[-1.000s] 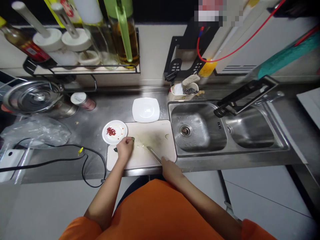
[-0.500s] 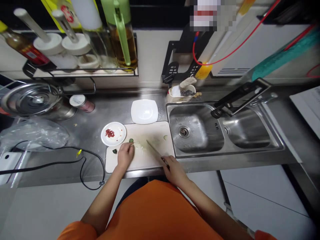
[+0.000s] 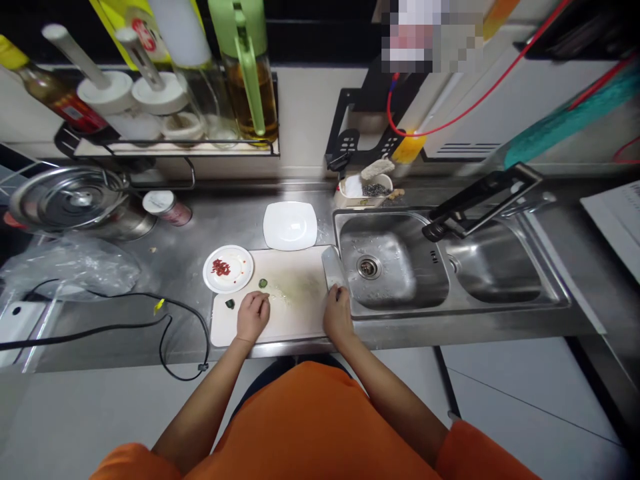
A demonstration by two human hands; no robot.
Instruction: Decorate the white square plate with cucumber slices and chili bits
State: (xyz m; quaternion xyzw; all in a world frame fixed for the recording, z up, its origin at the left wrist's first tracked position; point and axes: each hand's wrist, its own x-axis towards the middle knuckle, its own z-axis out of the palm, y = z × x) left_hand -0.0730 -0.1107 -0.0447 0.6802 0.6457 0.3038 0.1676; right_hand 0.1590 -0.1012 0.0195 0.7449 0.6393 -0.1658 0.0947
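On the white cutting board (image 3: 295,323), my right hand (image 3: 339,315) is wrapped round the handle of a kitchen knife (image 3: 332,265). Its broad blade lies nearly flat over the board's right edge, pointing away from me. My left hand (image 3: 253,316) rests at the board's left part with fingers curled together; whether anything is in them is hidden. Just beyond it lies a round green slice (image 3: 263,283), and a dark green piece (image 3: 230,304) sits to its left. Wet pale traces mark the board's middle. Chopped red bits (image 3: 221,267) lie on a round white plate (image 3: 241,281) overlapping the board's corner.
A square white dish (image 3: 290,227) stands behind the board. To the right is a double steel sink (image 3: 400,267) with a black faucet (image 3: 465,200). A black cable (image 3: 205,327), plastic bag (image 3: 75,263) and lidded pot (image 3: 80,200) occupy the left. Seasoning jars line the rack (image 3: 175,150).
My right hand has moved the knife to the board's right edge and turned its blade from upright to nearly flat. A small slice there no longer shows. My left hand has barely shifted.
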